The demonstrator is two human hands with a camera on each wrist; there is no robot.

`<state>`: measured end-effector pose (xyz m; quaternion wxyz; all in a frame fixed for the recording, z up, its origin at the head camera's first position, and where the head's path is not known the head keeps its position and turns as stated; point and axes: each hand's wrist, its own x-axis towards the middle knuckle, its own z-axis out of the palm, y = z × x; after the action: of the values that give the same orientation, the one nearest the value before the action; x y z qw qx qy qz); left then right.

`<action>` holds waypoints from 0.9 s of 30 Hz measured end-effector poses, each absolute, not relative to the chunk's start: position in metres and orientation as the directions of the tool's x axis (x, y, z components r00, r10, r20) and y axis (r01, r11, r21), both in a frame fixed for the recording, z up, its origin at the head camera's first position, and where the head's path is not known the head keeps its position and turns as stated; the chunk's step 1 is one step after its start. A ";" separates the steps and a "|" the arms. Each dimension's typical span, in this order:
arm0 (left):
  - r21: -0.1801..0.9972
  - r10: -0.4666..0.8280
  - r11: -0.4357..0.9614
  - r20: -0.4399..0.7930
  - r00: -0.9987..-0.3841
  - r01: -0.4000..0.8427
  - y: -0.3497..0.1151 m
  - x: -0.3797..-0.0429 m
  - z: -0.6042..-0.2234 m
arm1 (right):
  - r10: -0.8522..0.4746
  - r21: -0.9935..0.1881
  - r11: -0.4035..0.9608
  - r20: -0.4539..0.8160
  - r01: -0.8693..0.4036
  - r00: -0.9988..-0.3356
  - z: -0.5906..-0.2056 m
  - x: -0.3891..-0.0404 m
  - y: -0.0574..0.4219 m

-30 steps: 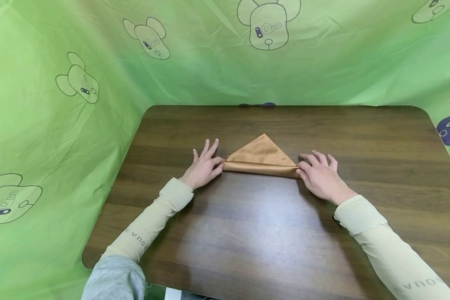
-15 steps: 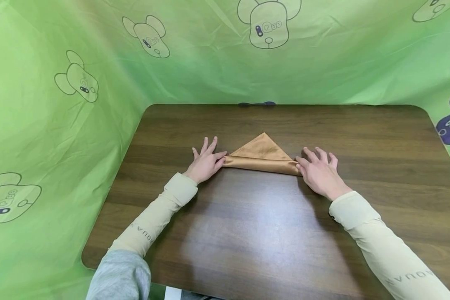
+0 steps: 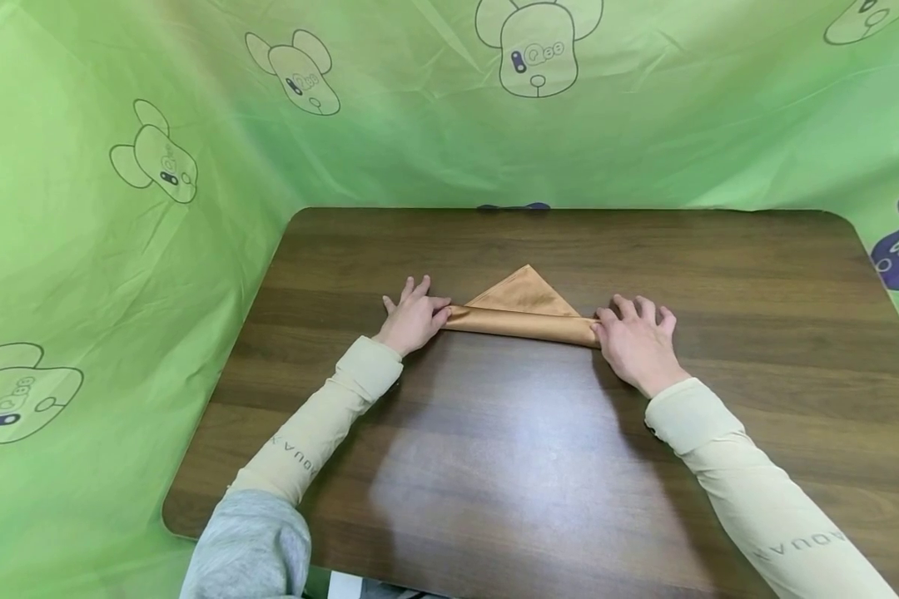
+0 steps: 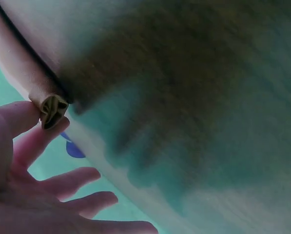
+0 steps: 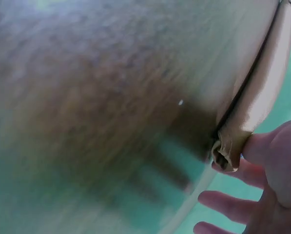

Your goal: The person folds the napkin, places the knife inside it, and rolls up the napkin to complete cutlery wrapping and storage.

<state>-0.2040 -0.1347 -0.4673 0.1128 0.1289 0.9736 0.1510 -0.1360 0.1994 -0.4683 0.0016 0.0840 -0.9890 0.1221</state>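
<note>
A copper-coloured satin cloth (image 3: 527, 292) lies on the table, its flat part a triangle pointing away from me. Along its near side runs a rolled-up tube (image 3: 520, 323). My left hand (image 3: 414, 323) pinches the tube's left end between thumb and index finger, the other fingers spread. At the opposite end my right hand (image 3: 639, 343) pinches the tube the same way. The left wrist view shows the coiled layers of one end (image 4: 53, 108) between thumb and forefinger. Similar folds appear at the other end (image 5: 226, 155) in the right wrist view, beside the right thumb.
The dark wood-grain table (image 3: 509, 466) has rounded corners and a glossy patch of reflected light near the front. Green fabric (image 3: 404, 141) printed with cartoon heads hangs around its back and sides. A white object (image 3: 345, 585) shows below the front edge.
The rolled tube has moved slightly away from me and taken up more cloth, so the flat triangle is smaller. Both hands have moved forward with it, keeping near the tube's ends.
</note>
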 end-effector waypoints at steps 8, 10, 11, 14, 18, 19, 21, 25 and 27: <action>0.289 0.319 0.912 -0.053 -0.946 0.291 -0.137 -0.203 -0.472 | -0.126 -0.232 0.958 0.179 -0.167 -0.976 -0.474 -0.134 0.194; 0.276 0.340 0.903 0.008 -0.940 0.329 -0.138 -0.202 -0.475 | -0.136 -0.217 0.958 0.226 -0.186 -0.965 -0.475 -0.134 0.193; 0.272 0.351 0.898 0.037 -0.936 0.347 -0.138 -0.200 -0.476 | -0.143 -0.206 0.959 0.243 -0.195 -0.960 -0.476 -0.133 0.192; 0.249 0.387 0.880 0.119 -0.914 0.405 -0.138 -0.196 -0.476 | -0.178 -0.174 0.956 0.295 -0.236 -0.939 -0.475 -0.132 0.190; 0.147 0.486 0.843 0.202 -0.850 0.517 -0.137 -0.185 -0.472 | -0.237 -0.133 0.946 0.340 -0.296 -0.910 -0.474 -0.126 0.188; 0.115 0.517 0.831 0.202 -0.831 0.545 -0.137 -0.181 -0.471 | -0.256 -0.121 0.942 0.349 -0.314 -0.901 -0.474 -0.124 0.188; 0.064 0.578 0.800 0.180 -0.796 0.596 -0.136 -0.173 -0.470 | -0.294 -0.097 0.932 0.362 -0.349 -0.885 -0.473 -0.119 0.187; 0.002 0.656 0.753 0.076 -0.751 0.658 -0.135 -0.158 -0.470 | -0.367 -0.044 0.911 0.369 -0.411 -0.854 -0.474 -0.106 0.185; -0.025 0.666 0.746 0.025 -0.746 0.665 -0.134 -0.153 -0.472 | -0.394 -0.016 0.904 0.353 -0.427 -0.849 -0.475 -0.100 0.183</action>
<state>-0.1527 -0.1342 -0.4719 -0.0161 0.3563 0.9342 -0.0072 -0.1001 0.1834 -0.4749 0.1732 0.2138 -0.9602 0.0470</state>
